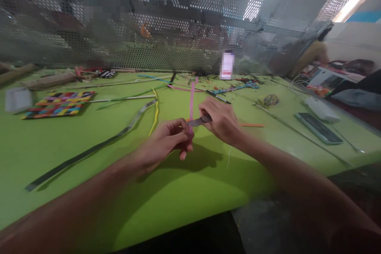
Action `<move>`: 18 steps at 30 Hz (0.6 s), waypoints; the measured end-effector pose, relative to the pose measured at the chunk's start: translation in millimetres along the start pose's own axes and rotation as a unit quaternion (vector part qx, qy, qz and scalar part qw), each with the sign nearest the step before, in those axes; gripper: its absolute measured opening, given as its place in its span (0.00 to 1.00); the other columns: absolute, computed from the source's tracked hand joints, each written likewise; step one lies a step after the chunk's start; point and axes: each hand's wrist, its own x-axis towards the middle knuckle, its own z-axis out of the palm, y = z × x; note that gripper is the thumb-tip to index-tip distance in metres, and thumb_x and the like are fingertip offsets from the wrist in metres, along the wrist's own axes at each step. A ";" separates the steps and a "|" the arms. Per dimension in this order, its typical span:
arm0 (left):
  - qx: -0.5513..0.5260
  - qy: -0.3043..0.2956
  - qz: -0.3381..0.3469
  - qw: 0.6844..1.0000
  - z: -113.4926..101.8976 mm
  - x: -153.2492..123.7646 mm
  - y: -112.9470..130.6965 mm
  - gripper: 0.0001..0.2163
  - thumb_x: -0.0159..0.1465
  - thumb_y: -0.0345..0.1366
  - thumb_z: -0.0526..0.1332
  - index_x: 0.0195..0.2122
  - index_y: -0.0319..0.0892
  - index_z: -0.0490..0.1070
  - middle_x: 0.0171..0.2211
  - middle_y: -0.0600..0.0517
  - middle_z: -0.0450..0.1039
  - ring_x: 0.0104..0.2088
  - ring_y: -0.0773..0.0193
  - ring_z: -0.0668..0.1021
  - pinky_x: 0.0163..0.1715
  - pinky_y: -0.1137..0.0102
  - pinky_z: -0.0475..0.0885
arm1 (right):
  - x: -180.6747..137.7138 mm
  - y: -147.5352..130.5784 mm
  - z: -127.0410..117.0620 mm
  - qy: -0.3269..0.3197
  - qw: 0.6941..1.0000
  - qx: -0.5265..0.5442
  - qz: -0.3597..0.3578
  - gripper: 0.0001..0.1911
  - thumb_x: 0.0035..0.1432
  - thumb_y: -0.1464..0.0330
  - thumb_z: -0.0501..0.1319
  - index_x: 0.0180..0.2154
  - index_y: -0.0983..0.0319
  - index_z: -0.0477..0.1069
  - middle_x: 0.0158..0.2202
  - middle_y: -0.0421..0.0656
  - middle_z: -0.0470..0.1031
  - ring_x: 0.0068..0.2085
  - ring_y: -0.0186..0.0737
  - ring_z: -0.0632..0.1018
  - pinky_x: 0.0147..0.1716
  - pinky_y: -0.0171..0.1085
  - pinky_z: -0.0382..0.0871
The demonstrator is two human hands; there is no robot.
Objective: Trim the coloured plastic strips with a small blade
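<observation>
My left hand (169, 138) pinches the crossing of a pink strip (192, 101) and a dark grey strip (195, 122). Upward from those fingers the pink strip runs toward the back of the table. My right hand (219, 119) is closed on the other end of the grey strip, which spans the short gap between both hands. An orange strip (252, 125) shows to the right of my right hand and partly behind it. Left of my left hand, a yellow strip (156, 113) and a long dark strip (86, 151) lie on the green table (190, 214).
A multicoloured woven square (64, 104) lies at the left. Scissors (238, 87), a pen (218, 97) and many scraps are near the perforated metal screen (184, 43). A phone (318, 127), a white device (322, 109) and a thin rod (297, 131) lie to the right.
</observation>
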 end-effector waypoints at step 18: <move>0.029 -0.061 -0.031 0.997 -9.4 5.6 -6.9 0.13 0.59 0.36 0.76 0.29 0.41 0.71 0.20 0.55 0.75 0.19 0.69 0.75 0.16 0.78 0.70 | 118.0 54.8 -13.4 -0.116 0.932 -0.252 0.234 0.21 0.69 0.84 0.49 0.53 0.73 0.77 0.49 0.60 0.77 0.51 0.52 0.79 0.48 0.44 0.73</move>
